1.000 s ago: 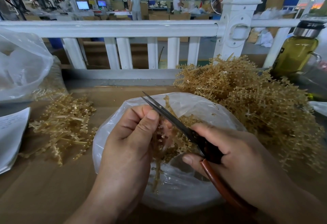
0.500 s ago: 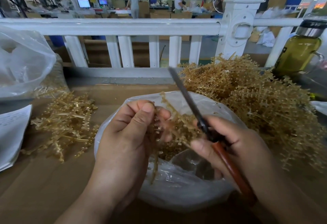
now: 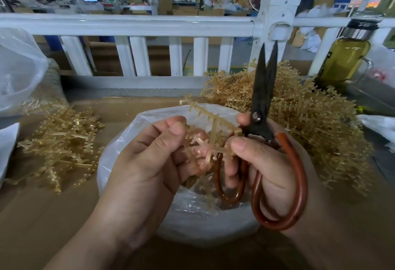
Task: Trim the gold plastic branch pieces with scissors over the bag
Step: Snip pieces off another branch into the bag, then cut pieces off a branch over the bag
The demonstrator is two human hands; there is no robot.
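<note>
My left hand (image 3: 149, 163) holds a gold plastic branch piece (image 3: 210, 120) over the open clear plastic bag (image 3: 119, 150) in the middle of the brown table. My right hand (image 3: 265, 163) has its fingers through the red-brown loops of the black scissors (image 3: 264, 99). The blades point straight up, almost closed. My right thumb and forefinger also pinch a stem of the same branch piece. Gold trimmings lie inside the bag, partly hidden by my hands.
A big heap of gold branches (image 3: 310, 120) lies to the right, a smaller pile (image 3: 62, 141) to the left. A clear bag (image 3: 19, 71) stands far left, a bottle of yellow-green liquid (image 3: 346, 56) far right. A white railing (image 3: 149, 24) borders the table's far edge.
The scissors swung from leaning left across the bag to upright, blades nearly closed. My right hand moved in and took hold of the branch piece, which now sticks up above my left fingers.
</note>
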